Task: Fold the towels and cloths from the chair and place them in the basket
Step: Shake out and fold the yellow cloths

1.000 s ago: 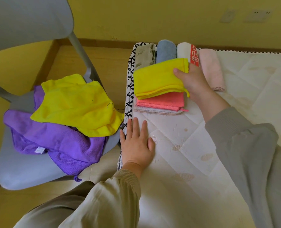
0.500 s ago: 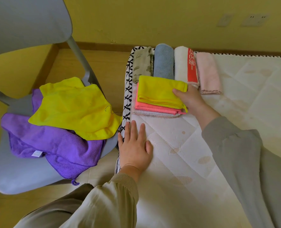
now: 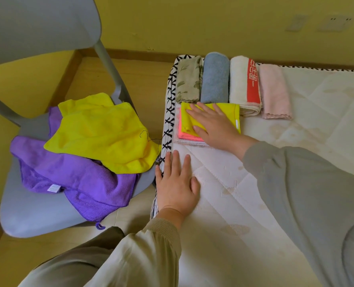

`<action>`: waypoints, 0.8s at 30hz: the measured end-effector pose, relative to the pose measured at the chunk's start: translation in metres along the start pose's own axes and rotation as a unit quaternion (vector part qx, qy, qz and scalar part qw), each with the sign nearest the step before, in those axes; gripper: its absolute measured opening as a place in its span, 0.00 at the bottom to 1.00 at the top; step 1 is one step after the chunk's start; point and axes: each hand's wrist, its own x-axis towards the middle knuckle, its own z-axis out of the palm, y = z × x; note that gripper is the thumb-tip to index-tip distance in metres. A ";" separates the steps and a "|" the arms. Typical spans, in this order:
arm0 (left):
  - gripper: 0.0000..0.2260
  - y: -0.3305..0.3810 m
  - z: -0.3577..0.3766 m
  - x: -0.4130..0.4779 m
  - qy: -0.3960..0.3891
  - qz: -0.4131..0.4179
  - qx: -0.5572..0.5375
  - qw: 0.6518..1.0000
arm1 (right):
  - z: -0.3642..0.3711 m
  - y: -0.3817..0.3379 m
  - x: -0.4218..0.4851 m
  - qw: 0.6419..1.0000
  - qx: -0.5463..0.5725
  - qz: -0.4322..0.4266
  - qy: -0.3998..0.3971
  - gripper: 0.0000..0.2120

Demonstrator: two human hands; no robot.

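A folded yellow cloth (image 3: 228, 110) tops a small stack on the mattress, over a folded pink cloth (image 3: 182, 133) and a pale one beneath. My right hand (image 3: 211, 125) presses flat on the yellow cloth with straight fingers. My left hand (image 3: 176, 183) rests flat on the mattress (image 3: 244, 193) near its left edge. On the grey chair (image 3: 27, 210) at the left lie an unfolded yellow cloth (image 3: 101, 133) and a crumpled purple towel (image 3: 78, 179). No basket is in view.
A row of folded towels lies along the mattress's far edge: an olive patterned one (image 3: 188, 79), a blue one (image 3: 215, 79), a white one with a red band (image 3: 242, 83) and a pink one (image 3: 274, 92). A yellow wall stands behind.
My right hand has set the folded yellow cloth down on the stack, let go of its edge and now lies flat on top. The left hand has stayed put.
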 end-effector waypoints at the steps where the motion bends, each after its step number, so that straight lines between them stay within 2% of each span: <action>1: 0.28 0.000 0.000 0.000 -0.001 0.001 0.002 1.000 | 0.000 -0.001 0.000 1.000 -0.005 -0.003 -0.003 0.32; 9: 0.30 0.001 -0.003 0.001 -0.046 0.000 -0.011 0.999 | -0.009 -0.011 -0.006 0.999 -0.025 0.027 0.000 0.27; 12: 0.31 -0.002 -0.017 0.006 -0.075 0.040 -0.002 0.996 | -0.014 -0.026 -0.011 0.997 0.000 0.074 0.036 0.25; 15: 0.27 -0.034 -0.041 0.005 -0.033 0.114 -0.002 0.993 | -0.017 -0.055 -0.014 0.990 0.026 0.085 0.114 0.22; 17: 0.23 -0.069 -0.052 0.003 0.012 0.120 0.030 0.992 | -0.017 -0.078 -0.012 0.987 0.034 0.050 0.152 0.20; 19: 0.21 -0.102 -0.065 -0.002 0.037 0.100 0.042 0.993 | -0.016 -0.107 -0.008 0.988 0.076 0.024 0.130 0.17; 21: 0.20 -0.126 -0.076 -0.007 0.062 0.070 0.042 0.995 | -0.012 -0.136 -0.002 0.989 0.131 0.013 0.072 0.13; 23: 0.21 -0.145 -0.083 -0.012 0.061 0.046 0.038 0.996 | -0.003 -0.162 0.007 0.990 0.134 -0.005 0.029 0.10; 24: 0.21 -0.151 -0.083 -0.014 0.046 0.036 0.040 0.998 | 0.002 -0.172 0.010 0.993 0.121 -0.013 0.003 0.12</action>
